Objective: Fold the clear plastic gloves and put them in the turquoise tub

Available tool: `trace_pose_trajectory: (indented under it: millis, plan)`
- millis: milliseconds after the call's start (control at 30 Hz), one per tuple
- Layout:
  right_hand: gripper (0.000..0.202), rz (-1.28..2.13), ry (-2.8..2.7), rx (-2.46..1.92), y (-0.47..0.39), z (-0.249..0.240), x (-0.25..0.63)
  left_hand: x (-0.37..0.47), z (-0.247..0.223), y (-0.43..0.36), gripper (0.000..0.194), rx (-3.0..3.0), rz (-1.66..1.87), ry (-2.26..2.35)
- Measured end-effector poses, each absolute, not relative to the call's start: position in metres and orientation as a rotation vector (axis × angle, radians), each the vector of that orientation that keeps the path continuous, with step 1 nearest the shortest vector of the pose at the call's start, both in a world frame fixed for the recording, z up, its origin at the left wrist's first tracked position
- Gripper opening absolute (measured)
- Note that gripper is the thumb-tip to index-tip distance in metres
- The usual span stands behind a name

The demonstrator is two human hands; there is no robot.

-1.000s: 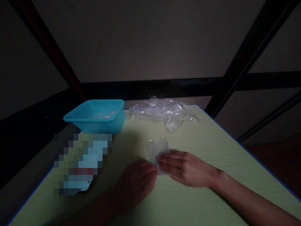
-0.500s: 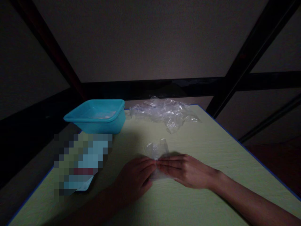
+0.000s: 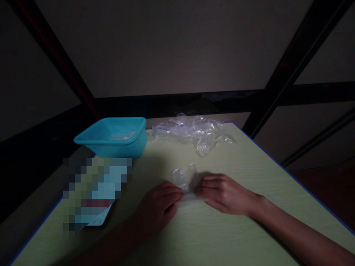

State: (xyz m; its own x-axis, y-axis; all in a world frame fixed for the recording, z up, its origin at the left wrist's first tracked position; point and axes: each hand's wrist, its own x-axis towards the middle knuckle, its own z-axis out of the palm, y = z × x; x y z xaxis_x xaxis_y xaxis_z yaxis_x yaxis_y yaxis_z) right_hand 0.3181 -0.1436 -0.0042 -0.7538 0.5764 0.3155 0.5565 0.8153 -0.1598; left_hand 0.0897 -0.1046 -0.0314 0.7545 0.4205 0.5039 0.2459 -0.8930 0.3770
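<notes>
A small clear plastic bag (image 3: 184, 178) lies on the pale green table (image 3: 233, 236), in front of me. My left hand (image 3: 159, 203) has its fingers closed on the bag's left side near its lower edge. On the right side of the bag, my right hand (image 3: 222, 194) pinches the plastic with its fingers pressed together. A strip of the clear plastic stretches between the two hands, slightly blurred. The fingertips of both hands rest low over the tabletop.
Crumpled clear plastic bags (image 3: 194, 131) lie at the table's far edge. A turquoise basin (image 3: 122, 147) with something pale inside stands at the far left. Nearer me on the left is a pixelated flat item (image 3: 101, 216). A wall rises behind the table.
My right hand has moved right and slightly away from me, opening a gap between the two hands. My left hand has barely moved.
</notes>
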Motion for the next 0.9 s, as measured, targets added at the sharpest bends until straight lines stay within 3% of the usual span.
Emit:
trace_pose_trajectory:
  millis: [267, 367, 567, 767, 900]
  plan:
    - [0.027, 0.535, -2.259, -1.295, -0.140, -0.001, 0.316, 0.095, -0.020, -0.100, 0.023, 2.338, 0.719, 0.775]
    - [0.030, 0.687, -2.093, -1.402, -0.137, -0.003, 0.313, 0.094, -0.022, -0.098, 0.012, 2.149, 0.698, 0.925]
    - [0.027, 0.784, -1.949, -1.457, -0.127, -0.008, 0.308, 0.096, -0.026, -0.095, 0.042, 1.745, 0.642, 0.944]
    - [0.023, 0.761, -1.823, -1.547, -0.125, -0.011, 0.300, 0.097, -0.025, -0.092, 0.049, 1.697, 0.633, 0.927]
    - [0.019, 0.705, -1.771, -1.601, -0.126, -0.011, 0.297, 0.097, -0.025, -0.090, 0.043, 1.714, 0.638, 0.923]
